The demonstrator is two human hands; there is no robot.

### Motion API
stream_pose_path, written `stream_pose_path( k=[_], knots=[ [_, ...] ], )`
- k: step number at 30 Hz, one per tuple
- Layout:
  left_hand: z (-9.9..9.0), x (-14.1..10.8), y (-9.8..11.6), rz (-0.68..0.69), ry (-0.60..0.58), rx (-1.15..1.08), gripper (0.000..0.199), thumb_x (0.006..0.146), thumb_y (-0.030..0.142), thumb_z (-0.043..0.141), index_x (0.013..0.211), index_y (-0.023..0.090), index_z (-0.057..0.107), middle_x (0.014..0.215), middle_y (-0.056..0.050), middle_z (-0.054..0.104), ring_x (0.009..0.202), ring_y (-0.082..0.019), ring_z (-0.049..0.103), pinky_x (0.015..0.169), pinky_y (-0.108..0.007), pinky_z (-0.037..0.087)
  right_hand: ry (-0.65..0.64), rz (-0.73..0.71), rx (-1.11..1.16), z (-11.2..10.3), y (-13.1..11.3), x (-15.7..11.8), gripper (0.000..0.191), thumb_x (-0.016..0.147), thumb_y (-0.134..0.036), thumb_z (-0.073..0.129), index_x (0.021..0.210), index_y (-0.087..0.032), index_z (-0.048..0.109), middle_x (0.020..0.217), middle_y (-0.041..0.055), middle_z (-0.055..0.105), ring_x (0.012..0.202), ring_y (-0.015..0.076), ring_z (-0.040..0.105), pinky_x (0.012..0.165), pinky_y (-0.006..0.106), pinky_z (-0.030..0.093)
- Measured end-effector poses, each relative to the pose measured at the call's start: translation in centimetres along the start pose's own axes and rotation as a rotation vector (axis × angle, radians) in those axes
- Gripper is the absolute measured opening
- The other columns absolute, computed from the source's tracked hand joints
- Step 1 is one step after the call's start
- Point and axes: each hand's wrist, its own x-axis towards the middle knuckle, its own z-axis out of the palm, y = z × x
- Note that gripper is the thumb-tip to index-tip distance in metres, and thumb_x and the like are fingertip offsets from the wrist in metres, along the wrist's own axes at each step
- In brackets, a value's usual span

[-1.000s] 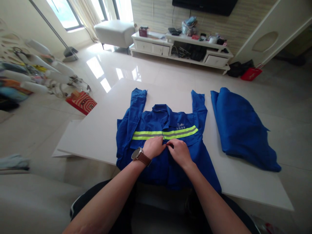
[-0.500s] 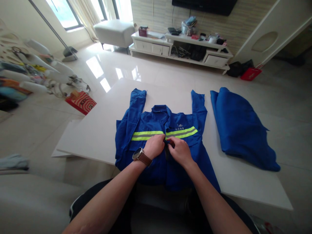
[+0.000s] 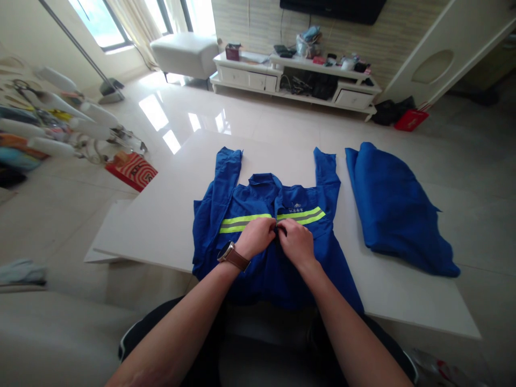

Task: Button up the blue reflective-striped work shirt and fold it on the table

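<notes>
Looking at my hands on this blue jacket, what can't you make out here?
Head view: the part of the jacket under the left hand and right hand, covered by them.
Head view: chest lettering, too small and blurred to read.
Head view: time on the watch, too small and blurred.
Head view: top of the television, cut off by the upper edge.

Ahead of you: white cabinet (image 3: 234,77), top cluttered, black TV (image 3: 334,11) above. Pale bench (image 3: 185,52) just left of it, near curtain (image 3: 137,32). By the cabinet's right end, 1 red bag (image 3: 411,121) beside 1 black bag (image 3: 387,113). To your left, 1 red-and-white patterned bag (image 3: 132,171).
</notes>
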Motion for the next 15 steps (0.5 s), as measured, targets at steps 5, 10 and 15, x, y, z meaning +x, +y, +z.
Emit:
stream_pose_path(
  k=[5, 10, 15],
  knots=[
    [0.1, -0.5, 0.7, 0.071, -0.100, -0.041, 0.016, 0.082, 0.015, 0.056, 0.083, 0.021, 0.071, 0.085, -0.005, 0.074, 0.081, -0.021, 0.066, 0.070, -0.029, 0.044, 0.083, 0.034, 0.024, 0.1, 0.8, 0.7, 0.024, 0.097, -0.025, 0.050, 0.103, -0.025, 0.073, 0.109, 0.0043, 0.072, 0.095, 0.0212, 0.065, 0.076, 0.030, 0.043],
    [-0.4, -1.2, 0.9, 0.059, -0.119, -0.011, 0.014, 0.085, 0.024, 0.059, 0.088, 0.022, 0.073, 0.092, -0.005, 0.076, 0.086, -0.022, 0.069, 0.072, -0.029, 0.046, 0.197, 0.067, 0.090, -0.4, 1.2, 1.8, 0.022, 0.091, -0.023, 0.051, 0.099, -0.024, 0.072, 0.104, 0.0036, 0.073, 0.089, 0.0203, 0.065, 0.076, 0.030, 0.043],
    [-1.3, -1.1, -0.6, -0.058, -0.135, 0.055, 0.035, 0.098, 0.047, 0.048, 0.092, 0.022, 0.073, 0.098, -0.008, 0.076, 0.095, -0.024, 0.070, 0.080, -0.031, 0.050, 0.343, 0.172, 0.150, -1.7, 2.1, 1.8, 0.020, 0.081, -0.023, 0.055, 0.095, -0.023, 0.070, 0.079, 0.0020, 0.068, 0.075, 0.0207, 0.062, 0.072, 0.031, 0.043]
  ],
)
